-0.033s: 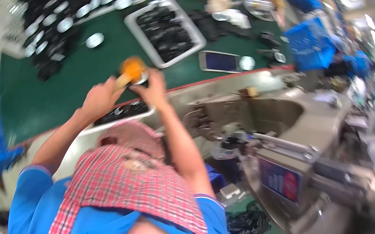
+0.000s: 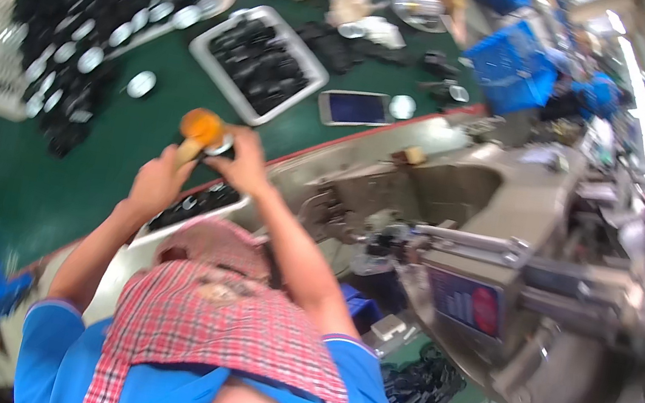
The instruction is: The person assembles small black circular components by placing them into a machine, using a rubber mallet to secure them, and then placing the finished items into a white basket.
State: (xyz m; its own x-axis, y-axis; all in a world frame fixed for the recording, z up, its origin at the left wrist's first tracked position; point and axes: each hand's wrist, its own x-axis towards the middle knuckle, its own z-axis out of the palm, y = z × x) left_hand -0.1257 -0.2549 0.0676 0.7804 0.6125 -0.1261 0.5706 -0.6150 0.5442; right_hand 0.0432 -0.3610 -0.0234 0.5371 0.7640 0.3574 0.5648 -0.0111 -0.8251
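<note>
My left hand is closed around the pale handle of a mallet with an orange head. Close beside that head, my right hand pinches a small round silvery piece; a dark part seems to be joined to it, though blur and the fingers hide the detail. Both hands are over the near edge of the green table. Just below them, partly covered by my arms and cap, sits a narrow white tray of black parts.
Beyond my hands stands a white tray full of black parts. A heap of black and silvery pieces spreads at the far left, with a loose silvery disc nearby. A phone lies right. Grey machinery fills the right side.
The whole picture has slid slightly left and down. Both hands, the mallet and the silvery piece keep nearly the same places relative to the table.
</note>
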